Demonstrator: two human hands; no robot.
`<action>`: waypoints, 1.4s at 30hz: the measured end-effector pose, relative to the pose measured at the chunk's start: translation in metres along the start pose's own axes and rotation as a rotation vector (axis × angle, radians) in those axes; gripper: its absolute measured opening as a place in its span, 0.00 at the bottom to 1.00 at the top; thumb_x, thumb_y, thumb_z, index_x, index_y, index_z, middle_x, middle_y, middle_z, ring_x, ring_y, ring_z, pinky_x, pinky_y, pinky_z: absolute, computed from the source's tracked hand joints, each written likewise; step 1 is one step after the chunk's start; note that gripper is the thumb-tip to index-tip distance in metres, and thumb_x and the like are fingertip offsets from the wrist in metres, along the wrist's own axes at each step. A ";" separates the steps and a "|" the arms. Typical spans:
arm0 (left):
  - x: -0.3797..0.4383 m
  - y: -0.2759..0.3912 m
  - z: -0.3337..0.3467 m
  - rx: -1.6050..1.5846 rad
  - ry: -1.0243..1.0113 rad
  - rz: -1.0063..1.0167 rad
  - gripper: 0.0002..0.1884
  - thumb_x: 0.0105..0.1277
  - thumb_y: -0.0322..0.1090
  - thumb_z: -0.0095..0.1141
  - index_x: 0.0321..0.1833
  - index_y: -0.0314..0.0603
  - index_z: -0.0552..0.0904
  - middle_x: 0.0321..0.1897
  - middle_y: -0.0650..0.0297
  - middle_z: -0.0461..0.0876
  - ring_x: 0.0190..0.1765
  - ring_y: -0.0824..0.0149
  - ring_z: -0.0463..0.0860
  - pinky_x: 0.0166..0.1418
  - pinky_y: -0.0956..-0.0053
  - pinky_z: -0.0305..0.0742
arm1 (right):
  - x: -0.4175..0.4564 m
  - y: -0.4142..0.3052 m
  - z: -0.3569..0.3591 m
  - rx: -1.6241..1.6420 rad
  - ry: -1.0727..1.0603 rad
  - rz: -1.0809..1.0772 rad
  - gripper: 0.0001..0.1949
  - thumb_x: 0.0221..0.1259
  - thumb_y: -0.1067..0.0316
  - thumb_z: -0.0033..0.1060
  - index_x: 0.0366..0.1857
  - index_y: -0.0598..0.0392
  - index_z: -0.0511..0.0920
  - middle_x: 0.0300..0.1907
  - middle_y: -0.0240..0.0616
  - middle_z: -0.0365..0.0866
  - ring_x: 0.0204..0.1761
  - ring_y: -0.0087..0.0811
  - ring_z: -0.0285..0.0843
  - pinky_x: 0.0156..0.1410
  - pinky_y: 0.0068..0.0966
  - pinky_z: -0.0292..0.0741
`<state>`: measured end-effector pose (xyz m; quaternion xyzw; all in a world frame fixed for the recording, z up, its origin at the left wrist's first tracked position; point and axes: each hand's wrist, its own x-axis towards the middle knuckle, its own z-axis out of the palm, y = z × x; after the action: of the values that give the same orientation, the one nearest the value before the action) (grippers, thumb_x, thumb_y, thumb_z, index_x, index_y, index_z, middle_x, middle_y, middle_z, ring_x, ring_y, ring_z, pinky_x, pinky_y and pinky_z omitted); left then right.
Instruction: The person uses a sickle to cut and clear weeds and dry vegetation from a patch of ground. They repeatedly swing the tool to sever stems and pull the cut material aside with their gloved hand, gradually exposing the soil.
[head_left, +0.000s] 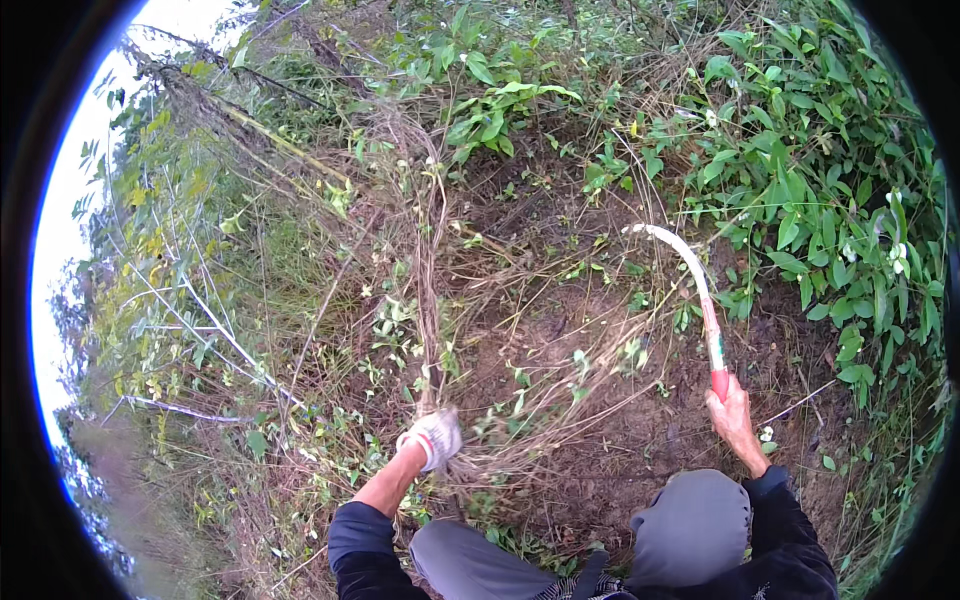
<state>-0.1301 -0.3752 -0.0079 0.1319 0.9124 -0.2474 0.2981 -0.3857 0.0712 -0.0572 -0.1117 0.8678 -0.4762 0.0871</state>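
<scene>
My left hand (436, 438), in a white knit glove, is closed around a bundle of dry stems and vines (427, 300). Part of the bundle runs up and away from the fist; blurred loose stems (547, 427) fan out to its right. My bare right hand (729, 411) grips the red handle end of a sickle (691, 262). Its curved, pale blade points away from me and hooks to the left over the soil. Between my hands lies brown bare earth (622, 420) with scattered stalks. The sickle's tip is near thin upright stems.
Dense leafy plants with white flowers (817, 180) grow on the right. On the left, bare pale branches (225, 330) stick out of tangled weeds. A slanting yellowish stalk (292, 150) leans at the upper left. My bent knees (694, 525) are at the bottom.
</scene>
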 end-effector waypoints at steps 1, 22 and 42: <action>-0.026 -0.008 0.026 0.031 -0.080 -0.029 0.11 0.61 0.31 0.48 0.35 0.34 0.84 0.35 0.49 0.83 0.43 0.56 0.81 0.53 0.67 0.73 | 0.006 -0.005 0.006 0.000 -0.036 -0.011 0.13 0.54 0.67 0.60 0.38 0.63 0.71 0.20 0.49 0.74 0.22 0.42 0.77 0.29 0.37 0.72; -0.091 0.044 0.050 -0.341 -0.074 -0.175 0.12 0.58 0.28 0.45 0.37 0.23 0.79 0.42 0.41 0.80 0.43 0.49 0.81 0.50 0.64 0.76 | 0.007 -0.106 0.156 0.350 -0.923 0.410 0.11 0.57 0.66 0.51 0.18 0.52 0.67 0.10 0.27 0.64 0.10 0.21 0.64 0.15 0.19 0.58; -0.354 0.184 0.151 -0.730 -0.346 -1.699 0.21 0.44 0.52 0.65 0.35 0.44 0.81 0.29 0.52 0.84 0.36 0.52 0.85 0.41 0.63 0.79 | 0.159 -0.212 0.224 -0.280 -0.363 -0.191 0.12 0.64 0.63 0.45 0.34 0.64 0.71 0.18 0.40 0.75 0.13 0.32 0.72 0.18 0.30 0.73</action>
<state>0.2925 -0.3330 0.0327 -0.7181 0.6673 -0.0969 0.1721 -0.4572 -0.2646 -0.0040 -0.2878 0.8811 -0.3293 0.1798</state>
